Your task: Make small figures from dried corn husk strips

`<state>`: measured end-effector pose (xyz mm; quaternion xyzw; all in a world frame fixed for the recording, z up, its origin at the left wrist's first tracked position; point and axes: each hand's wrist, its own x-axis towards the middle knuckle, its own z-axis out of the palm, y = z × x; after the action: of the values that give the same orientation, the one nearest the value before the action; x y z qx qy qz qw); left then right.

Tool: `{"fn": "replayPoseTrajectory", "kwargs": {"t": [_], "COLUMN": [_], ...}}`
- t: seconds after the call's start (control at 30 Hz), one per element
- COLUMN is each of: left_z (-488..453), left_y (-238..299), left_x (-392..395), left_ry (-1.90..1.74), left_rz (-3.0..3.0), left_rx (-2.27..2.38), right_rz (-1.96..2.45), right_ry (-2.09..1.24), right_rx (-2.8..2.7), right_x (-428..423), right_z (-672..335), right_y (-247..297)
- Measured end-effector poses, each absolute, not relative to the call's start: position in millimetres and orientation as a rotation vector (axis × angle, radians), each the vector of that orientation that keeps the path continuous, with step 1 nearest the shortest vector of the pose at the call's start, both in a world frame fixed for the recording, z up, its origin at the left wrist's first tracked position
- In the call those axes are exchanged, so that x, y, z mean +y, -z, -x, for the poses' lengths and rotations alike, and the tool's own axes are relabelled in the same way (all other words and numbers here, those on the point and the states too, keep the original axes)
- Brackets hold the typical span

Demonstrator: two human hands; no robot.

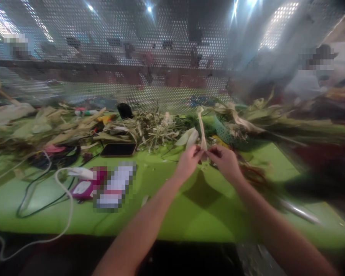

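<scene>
A pale dried corn husk strip stands upright between my two hands, its upper end curled over. My left hand pinches it low down from the left. From the other side, the fingertips of my right hand close on the same lower end, close to the left fingertips. A wider whitish husk leaf shows just behind my left hand; whether that hand touches it I cannot tell. Both hands are a little above the green tabletop, with their shadow below.
Dried husks and stalks heap along the table's back, by a green perforated basket. At left are a dark phone, a magenta power strip with cables, and a blurred-out screen. A metallic rod lies right. A perforated panel stands behind.
</scene>
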<state>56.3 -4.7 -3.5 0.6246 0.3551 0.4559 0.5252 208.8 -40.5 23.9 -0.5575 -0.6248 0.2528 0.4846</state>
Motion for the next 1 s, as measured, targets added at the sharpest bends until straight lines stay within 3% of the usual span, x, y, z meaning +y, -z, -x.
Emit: {"fn": "replayPoseTrajectory", "kwargs": {"t": [1.0], "left_z": [-48], "left_y": [-18], "left_x": [-14], "left_ry": [-0.858], "left_rz": [-2.076], "left_rx": [1.245], "right_rz": [1.472], "right_ry": [-0.495], "right_rx": [-1.651], "right_x": [-34], "right_z": [-208], "right_y": [-11]}}
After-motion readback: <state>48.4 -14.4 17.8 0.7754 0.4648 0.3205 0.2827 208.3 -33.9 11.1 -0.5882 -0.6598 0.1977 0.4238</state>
